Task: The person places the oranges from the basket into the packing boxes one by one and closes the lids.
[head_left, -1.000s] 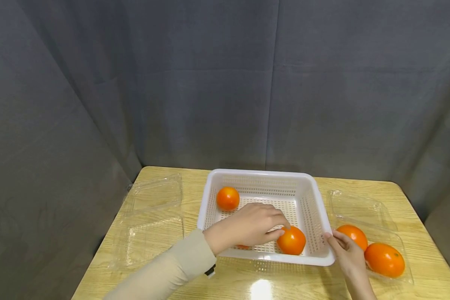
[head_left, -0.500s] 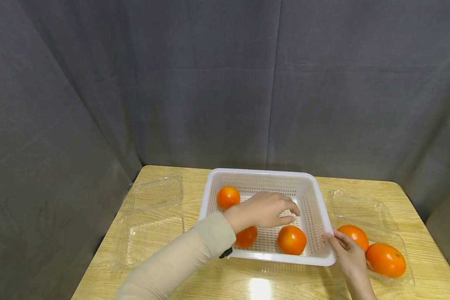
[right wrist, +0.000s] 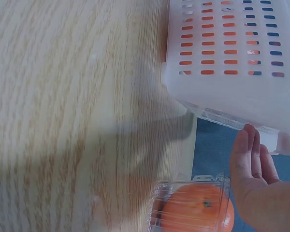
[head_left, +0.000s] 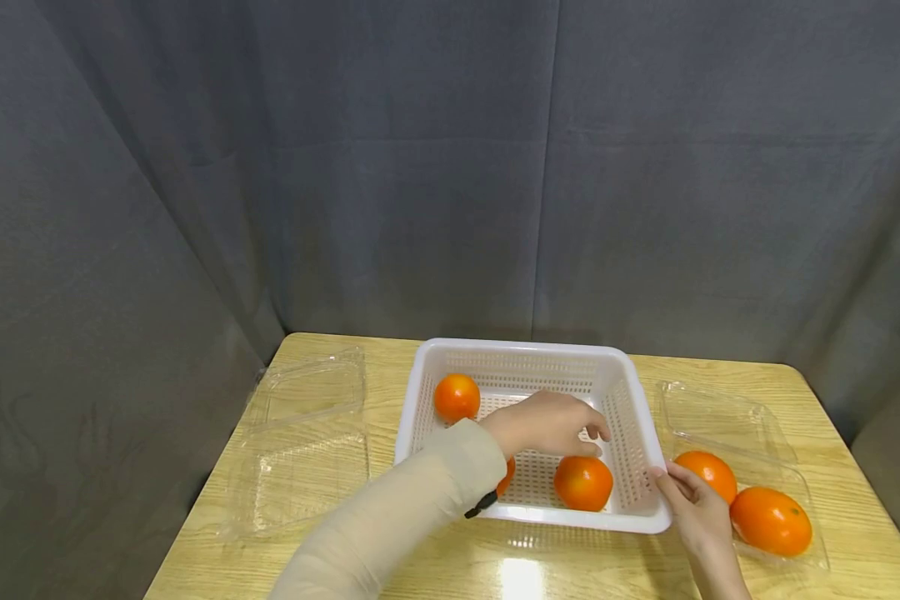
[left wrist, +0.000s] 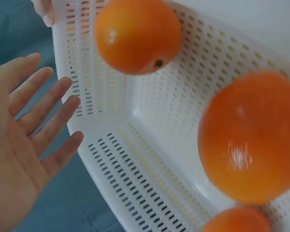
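In the head view my left hand (head_left: 551,423) is over the white plastic basket (head_left: 525,343), just behind the near right orange (head_left: 583,486). The left wrist view shows that hand's fingers (left wrist: 46,108) relaxed and spread, with nothing held. Another orange (head_left: 457,397) sits in the far left corner of the basket. A third orange (head_left: 506,477), near the front, is partly hidden by my left sleeve. My right hand (head_left: 697,512) grips the basket's right rim, thumb on top and the other fingers (right wrist: 256,154) against its outer side.
To the right of the basket, an opened clear plastic clamshell (head_left: 727,421) holds two oranges (head_left: 770,521). Another opened clear clamshell (head_left: 311,467) lies at the left. The wooden table (head_left: 390,575) ends at a grey curtain (head_left: 420,208).
My left hand has lifted off the near right orange and shifted right, behind it. The left sleeve has moved right across the basket. My right hand has stayed on the rim.
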The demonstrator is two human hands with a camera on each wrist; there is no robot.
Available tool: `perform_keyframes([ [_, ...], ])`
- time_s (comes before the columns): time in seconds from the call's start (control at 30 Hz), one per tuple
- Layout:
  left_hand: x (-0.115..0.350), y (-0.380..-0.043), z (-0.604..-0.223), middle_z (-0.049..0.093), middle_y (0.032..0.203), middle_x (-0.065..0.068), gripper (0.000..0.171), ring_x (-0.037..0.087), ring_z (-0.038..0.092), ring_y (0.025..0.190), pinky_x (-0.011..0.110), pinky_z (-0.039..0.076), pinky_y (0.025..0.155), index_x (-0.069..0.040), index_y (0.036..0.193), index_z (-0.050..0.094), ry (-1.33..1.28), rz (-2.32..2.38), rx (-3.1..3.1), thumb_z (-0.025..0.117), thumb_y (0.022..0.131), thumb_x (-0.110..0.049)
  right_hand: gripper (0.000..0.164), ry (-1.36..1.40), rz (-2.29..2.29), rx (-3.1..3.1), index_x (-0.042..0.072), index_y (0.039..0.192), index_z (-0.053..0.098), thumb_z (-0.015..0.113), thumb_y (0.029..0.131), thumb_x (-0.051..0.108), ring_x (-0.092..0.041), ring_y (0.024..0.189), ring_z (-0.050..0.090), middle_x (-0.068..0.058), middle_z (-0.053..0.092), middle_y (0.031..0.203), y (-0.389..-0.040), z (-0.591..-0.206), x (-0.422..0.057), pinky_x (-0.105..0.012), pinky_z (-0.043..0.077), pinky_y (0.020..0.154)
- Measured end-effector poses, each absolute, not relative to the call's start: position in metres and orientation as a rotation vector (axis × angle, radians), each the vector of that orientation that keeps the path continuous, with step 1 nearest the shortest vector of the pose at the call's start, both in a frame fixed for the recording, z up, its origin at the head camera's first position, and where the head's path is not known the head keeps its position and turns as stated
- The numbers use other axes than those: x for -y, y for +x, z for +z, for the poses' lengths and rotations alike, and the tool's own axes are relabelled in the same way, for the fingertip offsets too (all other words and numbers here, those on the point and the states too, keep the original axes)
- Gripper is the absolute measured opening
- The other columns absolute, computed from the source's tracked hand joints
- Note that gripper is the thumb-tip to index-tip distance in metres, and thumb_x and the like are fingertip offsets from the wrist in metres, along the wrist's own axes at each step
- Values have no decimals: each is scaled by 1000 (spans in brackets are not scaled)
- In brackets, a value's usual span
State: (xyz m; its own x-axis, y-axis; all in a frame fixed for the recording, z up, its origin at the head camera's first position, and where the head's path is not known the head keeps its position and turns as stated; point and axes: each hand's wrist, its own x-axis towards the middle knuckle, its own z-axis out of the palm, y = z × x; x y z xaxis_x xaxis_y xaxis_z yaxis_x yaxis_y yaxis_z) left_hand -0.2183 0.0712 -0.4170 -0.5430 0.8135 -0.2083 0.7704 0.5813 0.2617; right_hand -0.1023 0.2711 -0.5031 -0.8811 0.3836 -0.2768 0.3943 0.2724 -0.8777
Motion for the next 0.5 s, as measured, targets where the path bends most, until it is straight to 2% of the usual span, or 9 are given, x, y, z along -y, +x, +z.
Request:
perform_keyframes([
  [0.3,-87,-213,-425,63,109,-19,29,-1,57,97,20,44,83,-35,122,68,1192,88,-2457,66,94,-44,69,772,-1739,-2488,-6,141,47,60,97,46,11,76,55,-4,70,110,-102,-504,-270,-15,51,69],
  [0.5,-94,-208,-431,64,111,-21,33,-2,57,99,22,44,84,-36,122,68,1162,8,-2449,70,90,-46,69,775,-1744,-2492,-6,142,46,59,98,46,12,77,55,-11,68,117,-102,-504,-269,-14,51,69],
])
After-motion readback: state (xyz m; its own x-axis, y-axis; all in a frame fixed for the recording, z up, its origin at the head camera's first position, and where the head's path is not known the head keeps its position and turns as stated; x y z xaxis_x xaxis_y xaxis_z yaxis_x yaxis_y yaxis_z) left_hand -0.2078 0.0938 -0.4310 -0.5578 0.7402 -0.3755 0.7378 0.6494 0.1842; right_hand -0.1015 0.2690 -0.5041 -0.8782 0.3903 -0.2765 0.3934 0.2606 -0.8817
